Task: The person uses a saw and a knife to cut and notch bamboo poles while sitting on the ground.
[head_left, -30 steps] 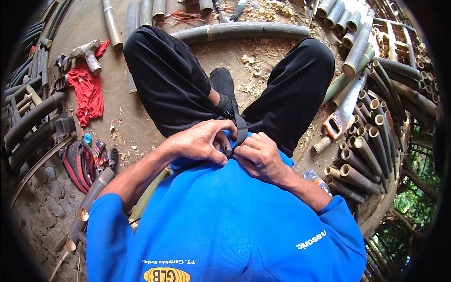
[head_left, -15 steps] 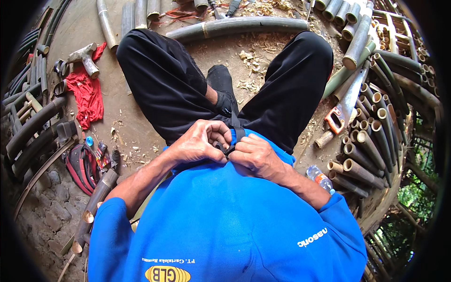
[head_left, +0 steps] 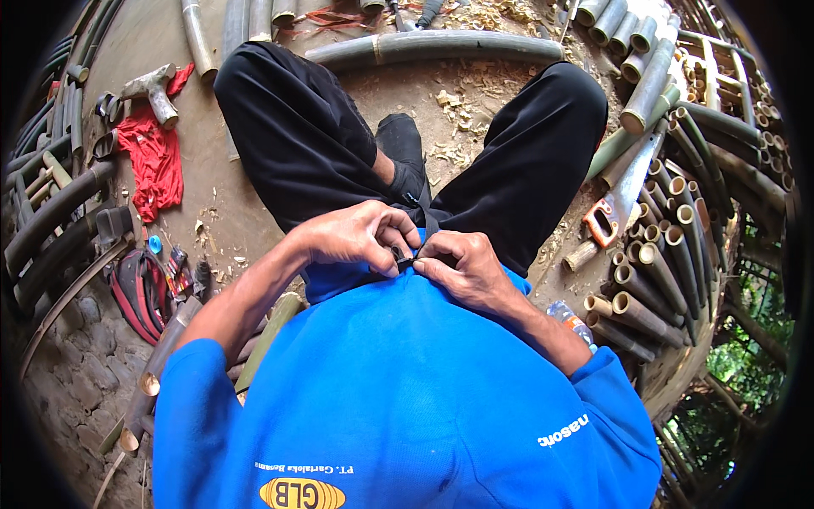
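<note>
At my waist, over the hem of my blue shirt (head_left: pixel 373 339), both hands are at a small black buckle (head_left: pixel 404 262). My left hand (head_left: pixel 356 237) pinches its left side between thumb and curled fingers. From the right, my right hand (head_left: pixel 465 267) is closed with thumb against forefinger at the buckle's other end, where a black strap seems to meet it. A black strap (head_left: pixel 431 224) runs up from between the hands toward my crossed legs in black trousers (head_left: pixel 297 144). The fingers hide part of the buckle, so I cannot tell whether its halves are joined.
A long bamboo pole (head_left: pixel 441 47) lies beyond my knees, near wood shavings (head_left: pixel 458 106). To the right are a handsaw (head_left: pixel 623 191), stacked bamboo tubes (head_left: pixel 653 280) and a plastic bottle (head_left: pixel 570 321). On the left lie a red cloth (head_left: pixel 153 170), a wooden mallet (head_left: pixel 155 92) and a backpack (head_left: pixel 138 295).
My left hand has lifted slightly and its fingers have shifted, showing more of the buckle. The right hand has turned a little, its thumb now visible. The whole view has shifted slightly.
</note>
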### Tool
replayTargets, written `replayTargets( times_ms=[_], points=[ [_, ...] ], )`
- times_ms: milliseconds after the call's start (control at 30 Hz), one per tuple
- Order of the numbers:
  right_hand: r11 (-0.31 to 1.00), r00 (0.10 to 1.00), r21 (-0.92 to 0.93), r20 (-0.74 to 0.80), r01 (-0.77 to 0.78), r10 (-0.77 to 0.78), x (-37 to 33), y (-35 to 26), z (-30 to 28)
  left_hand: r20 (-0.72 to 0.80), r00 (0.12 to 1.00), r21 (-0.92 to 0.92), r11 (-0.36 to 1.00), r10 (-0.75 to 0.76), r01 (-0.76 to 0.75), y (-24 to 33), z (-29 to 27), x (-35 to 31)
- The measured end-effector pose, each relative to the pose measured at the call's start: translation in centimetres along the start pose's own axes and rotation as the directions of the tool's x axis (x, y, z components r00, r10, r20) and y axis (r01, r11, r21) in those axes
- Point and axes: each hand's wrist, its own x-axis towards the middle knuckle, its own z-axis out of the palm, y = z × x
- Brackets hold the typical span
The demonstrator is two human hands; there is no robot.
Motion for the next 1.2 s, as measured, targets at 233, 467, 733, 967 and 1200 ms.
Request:
replayTargets(
  times_ms=[233, 467, 733, 967, 1200],
  points=[
    [0.998, 1.0, 0.057, 0.012, -0.002, 0.001, -0.2, -0.1, 0.2, 0.102, 0.994, -0.201, 0.978, -0.032, 0.052, -1.7, -1.4, 1.0],
    [0.921, 0.931, -0.201, -0.082, 0.335, -0.357, -1.3, 0.0, 1.5, 0.149, 0.989, -0.344, 0.937, -0.011, 0.062, -1.5, -0.6, 0.7],
    [0.97, 0.994, 0.218, -0.009, -0.107, 0.112, -0.3, 1.1, 0.8, 0.249, 0.962, -0.354, 0.914, -0.113, 0.199, -1.5, -1.8, 1.4],
    [0.885, 0.967, 0.394, 0.154, -0.248, 0.203, 0.3, 0.9, 0.3, 0.307, 0.948, -0.359, 0.914, -0.078, 0.192, -2.0, -2.4, 1.7],
    [0.922, 0.977, 0.324, 0.071, -0.214, 0.202, 0.0, 1.1, 0.5, 0.126, 0.99, -0.32, 0.942, -0.062, 0.1, 0.5, -1.5, -0.9]
  ],
)
